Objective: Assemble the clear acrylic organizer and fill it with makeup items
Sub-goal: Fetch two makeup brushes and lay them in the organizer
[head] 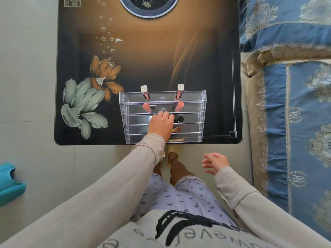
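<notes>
Organizer (193,108) beneath left grip (160,123), its hold unclear; right grip (215,162) slack, empty.

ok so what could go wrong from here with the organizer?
1. The clear acrylic tiered organizer sits right at the near edge of the dark floral table. A pull from the left hand reaching into it could drag it off.
2. The right hand hangs off the table, open, so nothing steadies the organizer.
3. The silver-capped gloss tubes, left and right, stick up above the back row. A knock could tip them.
</notes>
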`<state>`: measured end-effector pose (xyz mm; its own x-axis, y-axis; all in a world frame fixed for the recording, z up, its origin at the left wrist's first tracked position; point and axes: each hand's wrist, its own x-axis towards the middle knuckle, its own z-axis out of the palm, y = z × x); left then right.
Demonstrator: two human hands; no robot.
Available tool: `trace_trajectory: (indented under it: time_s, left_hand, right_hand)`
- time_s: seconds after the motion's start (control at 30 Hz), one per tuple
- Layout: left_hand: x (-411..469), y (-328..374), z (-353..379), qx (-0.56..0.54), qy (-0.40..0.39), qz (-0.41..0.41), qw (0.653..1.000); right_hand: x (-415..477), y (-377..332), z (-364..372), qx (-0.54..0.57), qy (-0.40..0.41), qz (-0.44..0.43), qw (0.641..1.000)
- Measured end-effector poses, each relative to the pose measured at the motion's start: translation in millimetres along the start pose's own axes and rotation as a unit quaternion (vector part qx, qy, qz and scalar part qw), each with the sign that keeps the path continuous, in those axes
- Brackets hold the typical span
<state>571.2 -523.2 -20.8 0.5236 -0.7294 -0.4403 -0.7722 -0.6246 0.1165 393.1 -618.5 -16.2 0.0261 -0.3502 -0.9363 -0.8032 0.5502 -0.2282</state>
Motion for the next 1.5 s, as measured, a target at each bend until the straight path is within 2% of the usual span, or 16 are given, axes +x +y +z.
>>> trace_trajectory:
  time_s: [0.1,0.23,0.4,0.53,0.6,0.77,0.97,1.07,1.13,1.3,1.5]
  left_hand:
    - [-1,1,-1,0.041,-0.025,0.013,0.999]
    - [1,-1,1,0.09,-0.031,0.019,0.995]
    - [-1,-5,5,0.11,-0.02,0.027,0.993]
    - [-4,-5,0,0.169,0.023,0.061,0.983]
    - [-6,-5,-7,0.165,0.021,0.041,0.985]
    - [-7,-7,-5,0.164,0.06,0.058,0.983]
    - [-5,-6,9,0.127,0.02,0.047,0.991]
    - [-5,-6,15,0.175,0.027,0.077,0.981]
    - [-9,-9,9,0.182,0.037,0.063,0.981]
    - [-8,-9,14,0.152,0.021,0.057,0.987]
    - [-6,-5,19,0.079,0.012,0.002,0.997]
  right_hand:
    - [7,-24,8,-0.057,0.022,-0.052,0.997]
    - [13,-65,13,-0.14,0.099,-0.149,0.974]
    - [17,-106,20,-0.188,0.109,-0.218,0.951]
    - [19,-115,30,-0.218,0.108,-0.223,0.944]
    - [20,-115,35,-0.228,0.114,-0.223,0.941]
    - [22,-114,38,-0.267,0.138,-0.219,0.928]
    - [25,-115,37,-0.292,0.139,-0.215,0.921]
    - [25,-114,38,-0.301,0.14,-0.216,0.918]
    - [25,-114,38,-0.303,0.141,-0.215,0.917]
    - [25,-112,38,-0.301,0.145,-0.213,0.918]
    - [25,-111,38,-0.307,0.142,-0.215,0.916]
